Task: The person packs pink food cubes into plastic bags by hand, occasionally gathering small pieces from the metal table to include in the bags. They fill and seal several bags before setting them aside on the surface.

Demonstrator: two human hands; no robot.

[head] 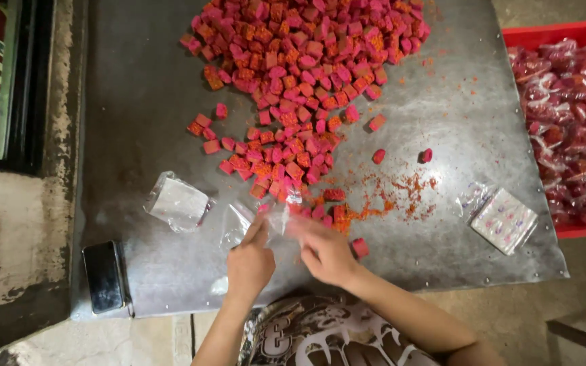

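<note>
A big heap of pink and orange cubes (306,68) covers the far middle of a grey metal table (144,108). Both my hands work at the table's near edge. My left hand (250,261) pinches one side of a small clear plastic bag (266,220), and my right hand (327,252) holds its other side, fingers blurred. A few pink cubes lie right beyond the bag, and one cube (359,247) sits beside my right wrist.
A clear packet (178,202) lies left of my hands, a stack of printed packets (504,220) at the right. A dark phone (103,276) rests on the table's near-left corner. A red crate (564,129) of filled bags stands at right. Orange crumbs (395,196) dust the middle.
</note>
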